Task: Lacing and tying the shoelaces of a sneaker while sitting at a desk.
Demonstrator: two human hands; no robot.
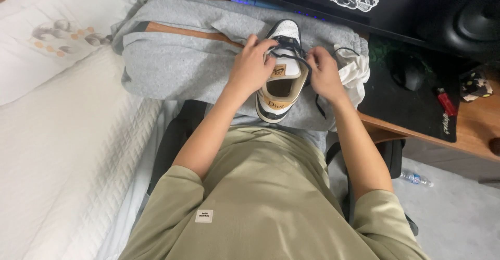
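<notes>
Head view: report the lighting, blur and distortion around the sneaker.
Head view: soft, even light on the sneaker, no glare; both hands, left and right, look sharp on the dark laces; the desk's far top corner sinks into shadow; the wide lens bows the bed edge.

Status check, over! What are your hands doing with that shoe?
Left hand and right hand both pinching the dark laces. Sneaker resting on grey-trousered lap, toe pointing away. Nothing in the way.
</notes>
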